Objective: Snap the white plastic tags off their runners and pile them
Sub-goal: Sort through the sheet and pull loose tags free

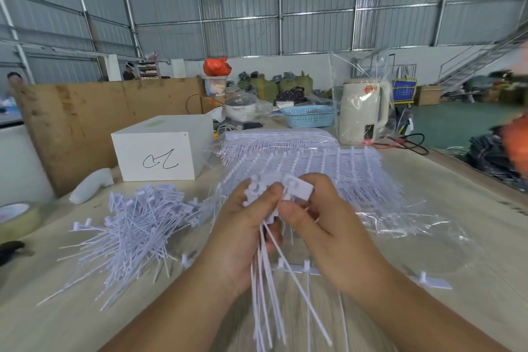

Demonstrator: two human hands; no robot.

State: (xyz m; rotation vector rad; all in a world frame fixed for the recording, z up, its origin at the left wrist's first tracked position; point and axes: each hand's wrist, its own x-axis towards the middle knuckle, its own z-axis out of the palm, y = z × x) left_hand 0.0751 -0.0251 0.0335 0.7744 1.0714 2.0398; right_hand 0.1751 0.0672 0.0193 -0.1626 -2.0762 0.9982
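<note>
- White plastic tags on their thin runner (264, 240) sat bunched in my left hand (245, 226), fingers curled round the stems.
- My right hand (311, 214) pinched one flat rectangular tag head (300, 187) between thumb and fingers.
- I judged a short twist near the joint would snap it clean.
- The loose pile of freed white tags (134, 226) lay left of my hands on the pale wooden table (428, 237).

Two bare forearms, left hand (243, 226) and right hand (320, 220), no sleeves, rings or gloves visible.
</note>
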